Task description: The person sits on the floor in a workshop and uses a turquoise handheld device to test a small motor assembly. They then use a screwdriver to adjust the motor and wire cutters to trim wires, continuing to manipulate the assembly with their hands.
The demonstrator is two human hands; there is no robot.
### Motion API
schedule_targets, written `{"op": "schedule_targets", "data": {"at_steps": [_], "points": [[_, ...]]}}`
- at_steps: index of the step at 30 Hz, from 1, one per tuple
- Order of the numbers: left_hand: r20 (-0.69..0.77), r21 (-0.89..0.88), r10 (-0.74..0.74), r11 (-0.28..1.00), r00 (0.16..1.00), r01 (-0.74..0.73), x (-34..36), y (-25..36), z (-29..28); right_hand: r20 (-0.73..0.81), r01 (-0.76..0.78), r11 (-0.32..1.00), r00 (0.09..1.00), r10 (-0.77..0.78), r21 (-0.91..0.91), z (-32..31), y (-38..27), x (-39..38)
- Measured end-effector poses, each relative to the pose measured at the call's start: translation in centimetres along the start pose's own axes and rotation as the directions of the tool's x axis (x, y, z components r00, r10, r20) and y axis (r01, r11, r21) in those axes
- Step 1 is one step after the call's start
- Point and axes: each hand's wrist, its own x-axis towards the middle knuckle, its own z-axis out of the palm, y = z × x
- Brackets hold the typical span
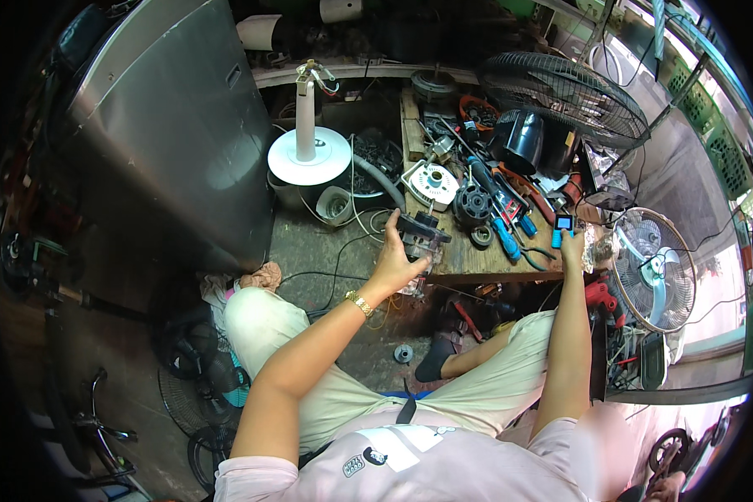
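Note:
My left hand [391, 269] grips a dark fan motor [420, 232] in front of the bench, with the thumb and fingers around its near side. Over the bench's right end, my right hand [572, 249] is closed around a small blue keypad phone [562, 238] whose screen is lit. Just beyond the fan motor lies a white motor housing [432, 183]. A black round slotted cover [473, 203] sits to its right. Between my hands, a blue-handled screwdriver [505, 240] and a pair of pliers [538, 258] lie on the wooden bench [464, 261].
A white fan stand [307, 125] with a round base rises at centre left, beside a large grey metal cabinet [176, 142]. A black fan cage [565, 96] leans at the back right. A blue-bladed fan [657, 266] stands at the right. Cables cross the floor.

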Motion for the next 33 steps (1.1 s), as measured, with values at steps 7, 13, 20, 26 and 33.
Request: {"op": "schedule_targets", "data": {"at_steps": [7,13,20,26,33], "points": [[-0.022,0.18,0.013,0.984,1.0,-0.009,-0.5,-0.4,0.0,-0.234,0.215,0.873,0.911,-0.341,-0.437,-0.6,-6.6,-5.2],[-0.017,0.174,-0.004,0.985,1.0,0.007,-0.3,-0.3,0.1,0.442,0.447,0.791,0.661,-0.607,0.418,5.9,-21.7,-17.0],[-0.083,0.125,-0.011,0.992,0.996,0.021,-1.0,0.2,-0.1,0.639,0.462,0.853,0.585,-0.5,0.245,11.7,-23.7,-19.5],[-0.069,0.113,-0.015,0.993,0.998,0.022,-1.5,0.5,-0.5,0.614,0.009,0.844,0.682,-0.398,0.537,9.7,-25.1,-19.0],[0.047,0.185,0.008,0.983,0.999,-0.017,-0.6,1.7,0.3,0.573,0.26,0.819,0.607,-0.551,0.511,6.5,-21.7,-15.8]]}}
